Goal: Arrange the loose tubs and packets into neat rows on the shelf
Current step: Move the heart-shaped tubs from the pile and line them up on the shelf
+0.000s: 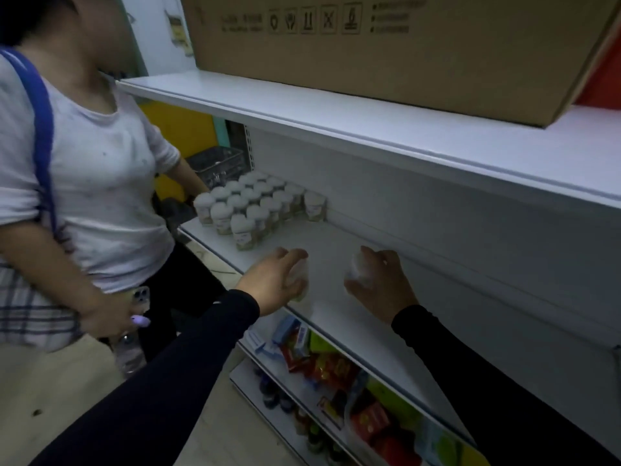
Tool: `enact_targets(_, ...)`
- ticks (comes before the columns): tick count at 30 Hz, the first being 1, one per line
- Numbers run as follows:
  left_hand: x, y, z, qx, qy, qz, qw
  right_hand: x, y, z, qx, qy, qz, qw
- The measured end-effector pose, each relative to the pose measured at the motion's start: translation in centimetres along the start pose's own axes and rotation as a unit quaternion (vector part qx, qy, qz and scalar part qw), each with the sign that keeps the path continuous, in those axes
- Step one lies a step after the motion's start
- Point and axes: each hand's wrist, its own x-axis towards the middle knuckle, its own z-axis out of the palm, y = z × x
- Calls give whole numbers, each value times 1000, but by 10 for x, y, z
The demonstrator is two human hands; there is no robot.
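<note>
**Two tubs in hand at the white shelf**

Closest to us, both black sleeves reach in over the middle shelf point(339, 317). Left hand point(274, 280) has its fingers curled round a small white-lidded tub point(300, 275), holding it just at the front edge of the shelf. Right hand point(379, 280) grips a second tub point(359, 269), fingers wrapped over it, a bit further in toward the back panel. The two hands are near each other but apart.

Underneath, the lower shelf carries a jumble of coloured packets point(322, 361), red and green, lying loose.

Further along the same middle shelf, the block of white-lidded tubs point(255, 203) stands upright in tidy rows, well apart from the two being held.

Beside that, another person in a white top point(100, 183) stands at the shelf end, a phone point(141, 297) in the lowered hand.

Above everything, a big cardboard box point(386, 52) sits on the top shelf.
</note>
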Motion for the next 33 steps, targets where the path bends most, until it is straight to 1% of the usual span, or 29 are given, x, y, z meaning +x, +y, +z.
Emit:
enact_targets(3, 26, -14, 8, 7, -3, 11, 1000, 21, 5, 9, -12, 3, 1, 1000)
enact_targets(7, 56, -32, 27, 42, -4, 30, 999, 37, 15, 19, -49, -14, 4, 999)
enact_targets(11, 82, -50, 44, 43, -7, 58, 997, 53, 21, 31, -44, 18, 14, 999)
enact_targets(16, 99, -75, 51, -26, -10, 82, 996, 70, 14, 50, -88, 70, 37, 993)
enact_targets(19, 111, -90, 54, -51, -8, 96, 994, 77, 2, 59, -88, 94, 64, 990)
enact_targets(23, 135, -100, 60, -63, 19, 61, 996, 82, -8, 74, -86, 114, 84, 986)
enact_targets(27, 162, -105, 69, -67, 50, 71, 994, 85, -13, 80, -91, 118, 111, 983)
enact_targets(30, 175, -107, 76, -87, 72, 77, 991, 89, -11, 83, -104, 149, 89, 979)
enact_targets(33, 172, -105, 79, -115, 102, 75, 985, 92, -4, 85, -103, 155, 77, 979)
